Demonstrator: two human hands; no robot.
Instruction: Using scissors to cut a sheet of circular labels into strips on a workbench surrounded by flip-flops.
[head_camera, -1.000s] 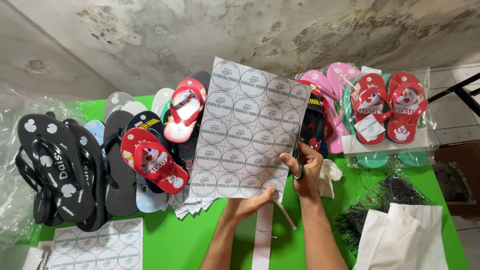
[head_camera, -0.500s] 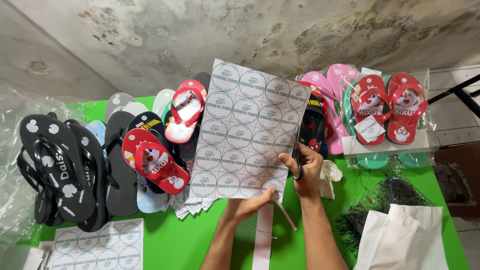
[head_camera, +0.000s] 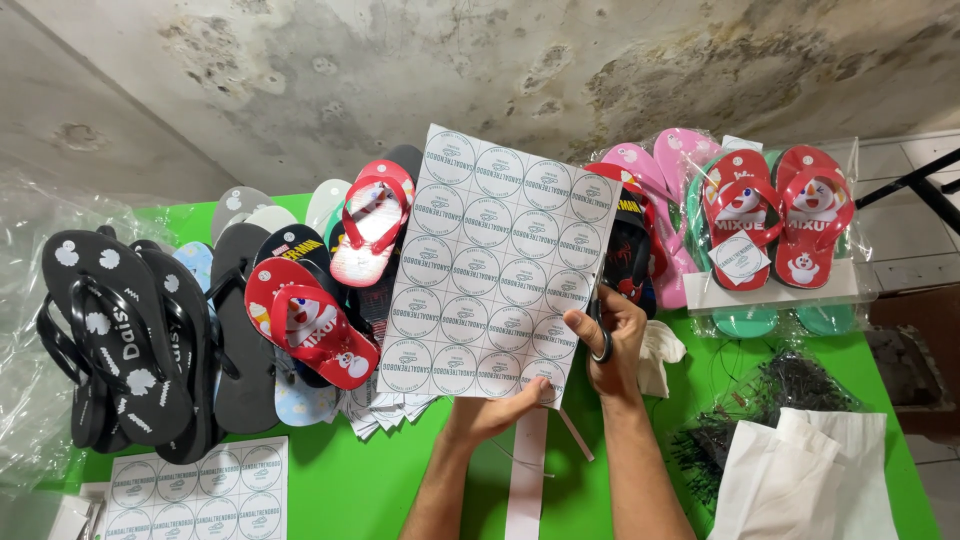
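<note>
The left hand (head_camera: 490, 412) is pinching the bottom edge of the sticker sheet (head_camera: 497, 262) held upright over the green table (head_camera: 380, 480), while the right hand (head_camera: 608, 345) is gripping scissors (head_camera: 600, 335) at its right edge, flip-flops (head_camera: 310, 320) crowding both sides.

Sticker sheet (head_camera: 495, 265) sitting at centre, held upright over table (head_camera: 370, 490). Left hand (head_camera: 495, 410) gripping its edge at 6 o'clock, right hand (head_camera: 605, 345) with scissors (head_camera: 598, 325) at 4 o'clock. Sandal pile (head_camera: 200, 320) lying at 9 o'clock, bagged sandals (head_camera: 770, 230) at 2 o'clock. Second sheet (head_camera: 195, 490) lying flat at 8 o'clock. Paper bags (head_camera: 810, 475) at 4 o'clock, beyond right hand.
</note>
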